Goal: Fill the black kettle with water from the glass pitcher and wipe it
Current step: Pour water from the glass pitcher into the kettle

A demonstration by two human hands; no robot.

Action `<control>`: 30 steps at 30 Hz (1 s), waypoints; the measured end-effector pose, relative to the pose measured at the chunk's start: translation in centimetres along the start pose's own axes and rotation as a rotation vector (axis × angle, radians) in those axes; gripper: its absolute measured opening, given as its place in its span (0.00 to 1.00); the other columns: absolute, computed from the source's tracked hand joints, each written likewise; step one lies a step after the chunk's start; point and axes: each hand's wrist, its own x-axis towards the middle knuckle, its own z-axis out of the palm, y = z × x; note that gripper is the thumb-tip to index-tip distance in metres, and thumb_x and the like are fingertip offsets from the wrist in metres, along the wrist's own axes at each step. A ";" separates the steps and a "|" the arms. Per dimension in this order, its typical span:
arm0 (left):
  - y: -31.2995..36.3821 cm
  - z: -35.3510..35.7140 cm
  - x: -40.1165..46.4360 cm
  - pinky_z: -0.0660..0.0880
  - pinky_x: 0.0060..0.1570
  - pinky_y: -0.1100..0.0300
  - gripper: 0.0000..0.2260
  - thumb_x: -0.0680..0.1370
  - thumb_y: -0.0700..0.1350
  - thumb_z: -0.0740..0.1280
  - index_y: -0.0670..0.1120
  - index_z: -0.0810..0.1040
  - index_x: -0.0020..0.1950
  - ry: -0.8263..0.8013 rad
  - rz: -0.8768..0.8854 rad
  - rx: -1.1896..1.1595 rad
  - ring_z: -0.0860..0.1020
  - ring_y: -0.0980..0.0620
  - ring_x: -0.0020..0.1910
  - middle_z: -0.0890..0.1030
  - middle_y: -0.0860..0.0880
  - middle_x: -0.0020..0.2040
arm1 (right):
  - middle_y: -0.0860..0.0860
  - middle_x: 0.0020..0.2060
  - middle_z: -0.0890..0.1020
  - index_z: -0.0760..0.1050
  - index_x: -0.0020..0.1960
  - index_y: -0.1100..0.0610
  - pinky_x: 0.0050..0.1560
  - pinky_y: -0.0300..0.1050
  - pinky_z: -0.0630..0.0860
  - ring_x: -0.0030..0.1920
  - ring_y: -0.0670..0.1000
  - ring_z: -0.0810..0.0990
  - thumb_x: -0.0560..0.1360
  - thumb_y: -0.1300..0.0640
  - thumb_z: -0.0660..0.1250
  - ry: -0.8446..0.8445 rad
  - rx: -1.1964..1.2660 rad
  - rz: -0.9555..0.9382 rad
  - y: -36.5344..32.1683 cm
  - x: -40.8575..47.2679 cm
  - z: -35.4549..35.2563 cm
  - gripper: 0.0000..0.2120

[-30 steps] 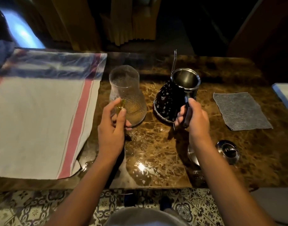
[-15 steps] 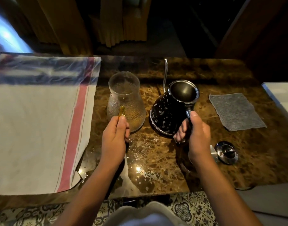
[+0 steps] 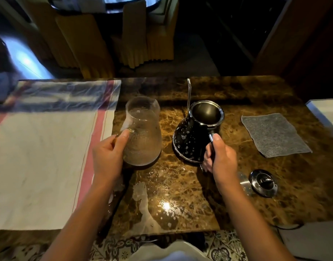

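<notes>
The glass pitcher (image 3: 143,132) stands upright at the table's centre, holding water. My left hand (image 3: 108,157) is wrapped around its handle on the left side. To its right stands the black kettle (image 3: 195,136), lid off, its steel-rimmed mouth open and its thin spout rising at the back. Water drops speckle its black side. My right hand (image 3: 221,157) grips the kettle's handle at the near right. A grey wiping cloth (image 3: 275,134) lies flat farther right. The kettle's lid (image 3: 263,182) rests on the table near my right wrist.
The brown marble table (image 3: 180,200) has water spilled in front of the pitcher. A white cloth with red stripes (image 3: 41,162) covers its left half. Yellow-skirted chairs (image 3: 139,40) stand beyond the far edge. A white surface (image 3: 326,112) juts in at right.
The view has tilted up and the pitcher and kettle now sit lower in frame. My left hand has closed more fully on the pitcher's handle. My right hand keeps hold of the kettle.
</notes>
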 end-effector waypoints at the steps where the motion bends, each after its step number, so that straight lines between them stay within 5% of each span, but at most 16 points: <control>1: 0.2 -0.4 0.2 0.77 0.33 0.51 0.21 0.80 0.53 0.68 0.36 0.82 0.39 -0.017 0.052 0.055 0.78 0.49 0.32 0.80 0.38 0.35 | 0.49 0.22 0.67 0.70 0.31 0.52 0.28 0.43 0.61 0.23 0.49 0.64 0.78 0.34 0.60 -0.001 0.002 -0.002 0.0 0.1 0.0 0.26; 5: 1.7 -2.5 2.0 0.69 0.33 0.59 0.21 0.77 0.56 0.72 0.43 0.77 0.31 -0.072 0.217 0.093 0.68 0.58 0.27 0.73 0.54 0.26 | 0.50 0.23 0.68 0.70 0.31 0.52 0.28 0.44 0.62 0.24 0.49 0.65 0.76 0.33 0.60 0.001 -0.007 -0.011 0.2 0.1 0.0 0.26; 14: 6.9 -3.1 3.6 0.66 0.31 0.72 0.19 0.77 0.53 0.71 0.39 0.81 0.35 -0.264 0.363 0.181 0.72 0.58 0.27 0.75 0.49 0.27 | 0.50 0.22 0.68 0.70 0.30 0.52 0.27 0.43 0.61 0.23 0.49 0.65 0.75 0.33 0.61 0.030 0.015 -0.030 0.3 0.1 0.1 0.26; 20: 9.6 -1.3 3.9 0.68 0.28 0.70 0.20 0.75 0.59 0.68 0.46 0.78 0.32 -0.403 0.358 0.278 0.73 0.57 0.27 0.73 0.53 0.25 | 0.52 0.22 0.67 0.69 0.28 0.51 0.27 0.44 0.62 0.23 0.50 0.65 0.75 0.32 0.60 0.043 -0.014 -0.051 0.3 -0.1 0.1 0.26; 30: 11.0 1.0 5.4 0.68 0.28 0.68 0.24 0.74 0.62 0.66 0.42 0.81 0.36 -0.445 0.407 0.408 0.74 0.59 0.26 0.74 0.50 0.27 | 0.50 0.23 0.69 0.68 0.28 0.51 0.32 0.48 0.64 0.25 0.52 0.67 0.76 0.32 0.60 0.067 -0.039 -0.086 0.7 0.3 -0.2 0.27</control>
